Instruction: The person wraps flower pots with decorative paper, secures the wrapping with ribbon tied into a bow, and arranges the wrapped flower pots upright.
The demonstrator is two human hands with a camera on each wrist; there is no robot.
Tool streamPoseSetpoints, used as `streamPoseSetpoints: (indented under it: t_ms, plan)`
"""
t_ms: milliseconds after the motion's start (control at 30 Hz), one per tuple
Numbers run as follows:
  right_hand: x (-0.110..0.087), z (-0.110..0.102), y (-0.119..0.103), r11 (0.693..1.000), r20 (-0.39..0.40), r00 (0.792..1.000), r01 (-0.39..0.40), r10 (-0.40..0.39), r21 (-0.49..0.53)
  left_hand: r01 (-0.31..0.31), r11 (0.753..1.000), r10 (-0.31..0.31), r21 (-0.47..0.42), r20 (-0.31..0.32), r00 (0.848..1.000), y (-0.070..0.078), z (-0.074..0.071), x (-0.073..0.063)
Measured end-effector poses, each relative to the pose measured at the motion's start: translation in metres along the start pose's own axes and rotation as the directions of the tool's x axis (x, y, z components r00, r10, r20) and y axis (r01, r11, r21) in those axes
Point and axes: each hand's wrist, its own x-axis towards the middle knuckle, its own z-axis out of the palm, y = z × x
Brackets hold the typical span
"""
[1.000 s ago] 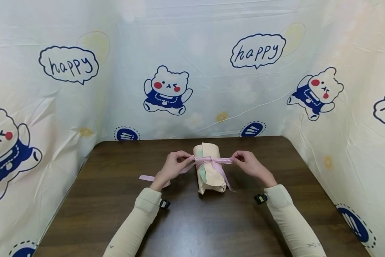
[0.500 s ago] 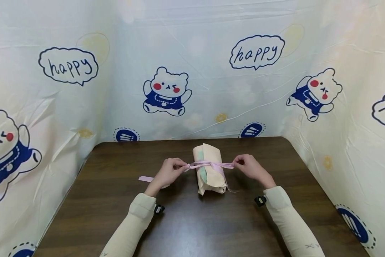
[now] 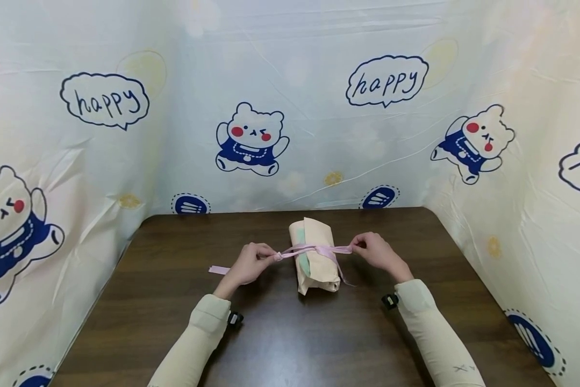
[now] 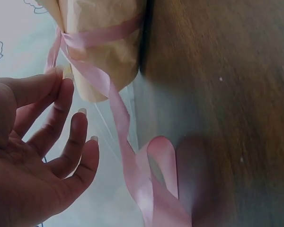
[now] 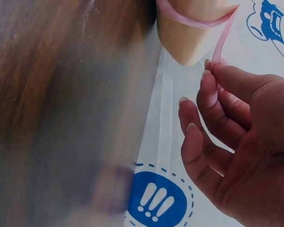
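A bundle wrapped in tan paper (image 3: pixel 321 269), with a pale green strip showing along its left side, lies on the table. Pink ribbon (image 3: pixel 326 250) goes round its middle and is knotted on top. To the left of the bundle, my left hand (image 3: pixel 248 264) pinches one part of the ribbon between thumb and index finger. On the other side my right hand (image 3: pixel 378 252) pinches another part, and the ribbon is stretched between both hands. In the left wrist view a loose ribbon tail (image 4: pixel 123 127) hangs down past my fingers and loops over.
A dark wooden table (image 3: pixel 290 333) bears the bundle. The ribbon's loose end (image 3: pixel 219 270) lies on it beyond my left wrist. A pale printed curtain (image 3: pixel 309 129) with bears and "happy" bubbles encloses the table at the back and sides.
My left hand has moved left and toward me with the ribbon, away from the bundle. My right hand has dropped slightly nearer. The ribbon loop on the left looks drawn out longer.
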Motion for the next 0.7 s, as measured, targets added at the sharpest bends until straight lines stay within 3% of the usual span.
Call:
streamPoseSetpoints:
  t_ms: [200,433,600,700]
  plan:
    - [-0.002,0.000,-0.001,1.000,0.019,1.000,-0.006,0.006,0.023,0.025,0.999,-0.024,-0.034,0.004,1.000,-0.011,-0.002,0.002]
    - [-0.008,-0.002,-0.005,0.999,0.034,0.999,0.011,-0.013,0.046,0.074,0.995,-0.074,-0.070,0.013,0.997,-0.011,-0.005,0.001]
    - [-0.009,-0.002,-0.008,0.997,0.069,0.997,0.021,-0.026,0.071,0.184,0.974,-0.171,-0.134,0.104,0.980,-0.004,0.001,-0.002]
    - [-0.009,0.000,-0.010,0.995,0.081,0.996,0.033,-0.040,0.094,0.192,0.969,-0.160,-0.157,0.198,0.967,0.002,0.007,-0.001]
